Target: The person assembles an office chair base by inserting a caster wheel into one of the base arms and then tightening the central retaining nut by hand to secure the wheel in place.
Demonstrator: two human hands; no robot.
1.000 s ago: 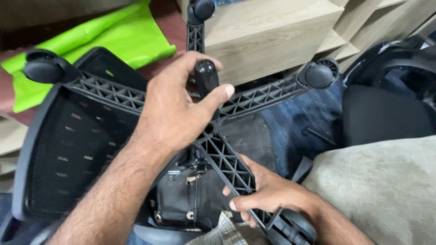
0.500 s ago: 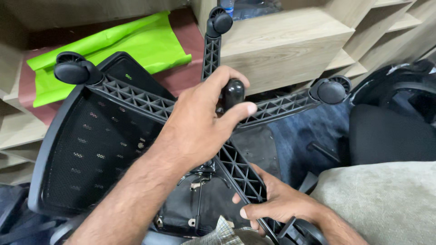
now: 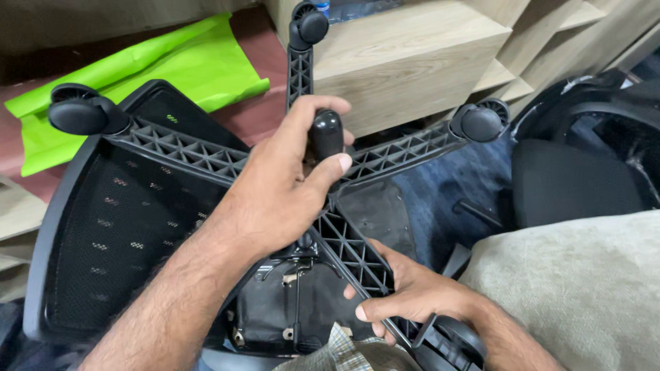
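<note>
Chair base (image 3: 206,154), a black plastic star with ribbed, lattice-webbed spokes, lies upside down in front of you over the overturned seat (image 3: 103,233), filling the middle of the view. Your left hand (image 3: 275,196) is closed around the smooth, rounded end of the centre post (image 3: 326,132), thumb pressed beside it. Your right hand (image 3: 405,295) grips the near spoke (image 3: 354,254), fingers curled over its edge, just short of the near castor (image 3: 450,340).

To do this well, keep the left hand's pull or push in line with the post, not tilted, and let the right hand steady the spoke so the star does not rock. Hold the spoke by its solid rim; the open webbing could pinch fingertips.

Castors are glossy black wheels: one far left (image 3: 82,113), one at the far top (image 3: 309,27), one far right (image 3: 479,122). The seat underside is a perforated mesh panel in a curved hard frame, with a metal mechanism plate (image 3: 289,302) near you. A bright green sheet (image 3: 151,69) lies far left on the reddish floor; pale wood-grain cabinets (image 3: 412,62) stand beyond. A grey cushion (image 3: 584,295) sits near right, with another black chair (image 3: 570,178) beyond it.
</note>
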